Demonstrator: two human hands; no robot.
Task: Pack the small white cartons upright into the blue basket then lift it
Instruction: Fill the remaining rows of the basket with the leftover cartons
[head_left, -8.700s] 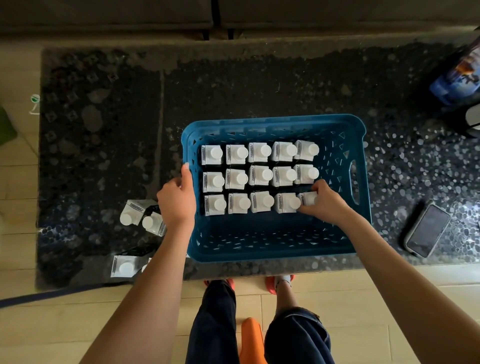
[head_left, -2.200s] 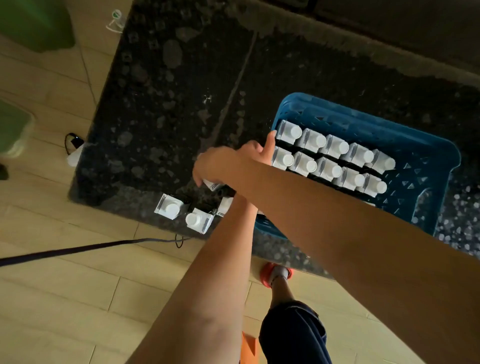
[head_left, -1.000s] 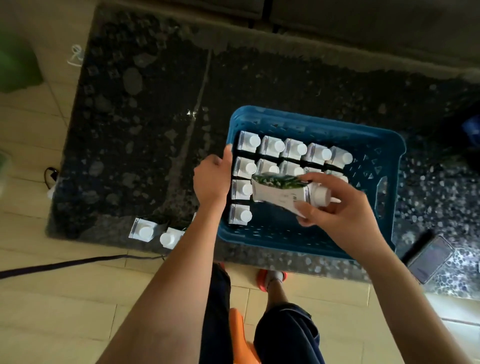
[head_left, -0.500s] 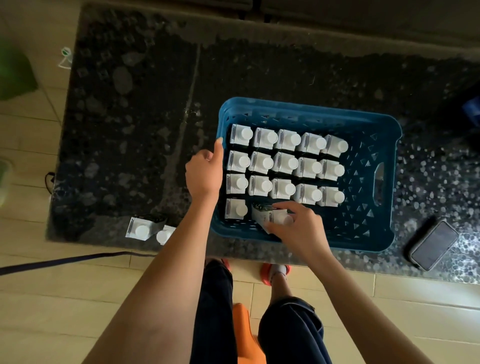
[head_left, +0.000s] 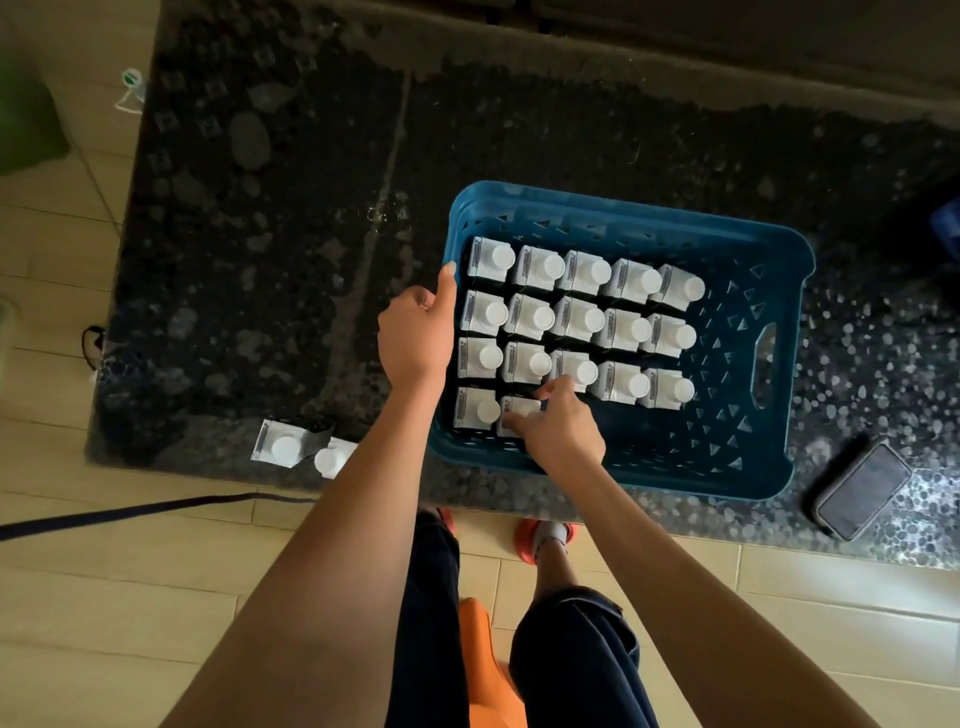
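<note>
Blue basket (head_left: 769, 260) is sitting on the desk (head_left: 260, 260), left hand (head_left: 415, 332) gripping its nine o'clock rim; right hand (head_left: 558, 426) fingers are pinching an upright carton (head_left: 519, 415) into the six o'clock row; two spare cartons (head_left: 283, 441) are waiting toward eight o'clock, nearer the left hand.

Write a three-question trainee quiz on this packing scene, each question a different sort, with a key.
1. True or false: the blue basket holds three full rows of five cartons.
2. Which of the hands is setting a carton into the near row?
A. left hand
B. right hand
C. neither
3. Fill in: ___ cartons outside the basket stand on the table's near edge, left of the basket.

Key: 1 true; 2 B; 3 two
</note>
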